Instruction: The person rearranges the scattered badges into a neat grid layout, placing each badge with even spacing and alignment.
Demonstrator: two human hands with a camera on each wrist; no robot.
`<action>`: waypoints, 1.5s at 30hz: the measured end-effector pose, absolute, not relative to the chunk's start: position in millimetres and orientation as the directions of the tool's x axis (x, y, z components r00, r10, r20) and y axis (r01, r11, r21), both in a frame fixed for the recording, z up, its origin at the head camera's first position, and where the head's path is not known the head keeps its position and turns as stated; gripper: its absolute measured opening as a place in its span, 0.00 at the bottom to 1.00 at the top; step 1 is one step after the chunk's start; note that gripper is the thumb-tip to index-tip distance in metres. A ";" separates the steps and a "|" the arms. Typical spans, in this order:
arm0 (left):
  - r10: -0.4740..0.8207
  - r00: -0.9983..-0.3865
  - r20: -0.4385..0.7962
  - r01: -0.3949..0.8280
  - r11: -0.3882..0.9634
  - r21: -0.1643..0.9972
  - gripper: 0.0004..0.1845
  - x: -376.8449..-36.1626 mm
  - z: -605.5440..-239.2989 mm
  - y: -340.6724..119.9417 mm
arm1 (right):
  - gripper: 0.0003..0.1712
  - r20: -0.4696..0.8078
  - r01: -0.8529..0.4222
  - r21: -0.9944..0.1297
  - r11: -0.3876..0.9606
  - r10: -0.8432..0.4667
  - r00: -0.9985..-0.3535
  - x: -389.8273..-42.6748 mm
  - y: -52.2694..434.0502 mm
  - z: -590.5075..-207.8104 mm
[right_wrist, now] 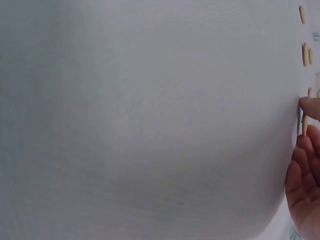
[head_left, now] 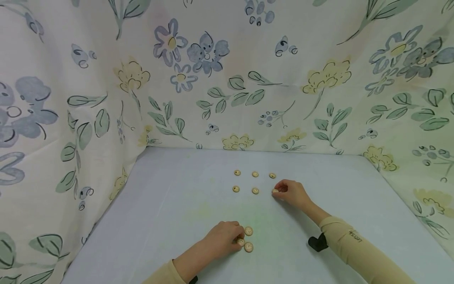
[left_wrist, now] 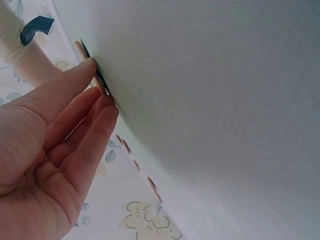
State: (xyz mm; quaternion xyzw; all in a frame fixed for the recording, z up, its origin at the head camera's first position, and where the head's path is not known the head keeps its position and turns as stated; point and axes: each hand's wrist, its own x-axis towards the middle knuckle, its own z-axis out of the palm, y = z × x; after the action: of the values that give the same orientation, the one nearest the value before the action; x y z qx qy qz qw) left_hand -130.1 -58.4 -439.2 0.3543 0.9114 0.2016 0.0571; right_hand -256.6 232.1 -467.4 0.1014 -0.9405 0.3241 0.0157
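Pinched between the thumb and fingers of my right hand (head_left: 293,194) is a round wooden button (head_left: 275,191), low at the white tabletop. It lines up with two buttons (head_left: 255,191) to its left, and a row of three more (head_left: 255,174) lies just behind. Nearer to me, my left hand (head_left: 224,238) grips another wooden button (head_left: 240,242) by its edge; the left wrist view shows this button (left_wrist: 79,47) edge-on, close over the cloth. Right beside those fingertips lie two loose buttons, one farther back (head_left: 248,231) and one nearer (head_left: 249,247).
White cloth (head_left: 177,197) covers the table. A floral curtain (head_left: 230,51) hangs behind its back edge and along both sides. Under my right sleeve (head_left: 354,244) sits a black wrist-camera mount (head_left: 317,242).
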 end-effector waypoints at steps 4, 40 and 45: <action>0.671 -0.740 0.051 0.627 0.660 0.414 0.07 -129.5 -438.9 -58.2 | 0.12 0.084 -0.186 -0.614 0.767 -0.171 -0.982 -257.3 232.2 -468.0; 0.673 -0.738 0.048 0.628 0.660 0.413 0.08 -129.1 -438.3 -57.2 | 0.17 0.080 -0.181 -0.604 0.776 -0.167 -0.983 -247.7 234.9 -467.8; 0.674 -0.735 0.065 0.636 0.654 0.409 0.08 -128.7 -436.9 -57.7 | 0.17 0.094 -0.189 -0.624 0.758 -0.167 -0.982 -238.6 232.6 -464.2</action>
State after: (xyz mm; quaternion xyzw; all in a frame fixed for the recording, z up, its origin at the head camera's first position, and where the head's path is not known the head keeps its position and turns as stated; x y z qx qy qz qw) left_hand -128.7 -57.7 -436.9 0.3608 0.9082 0.2069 0.0463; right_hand -238.6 232.6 -464.2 0.0947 -0.9375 0.3344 0.0165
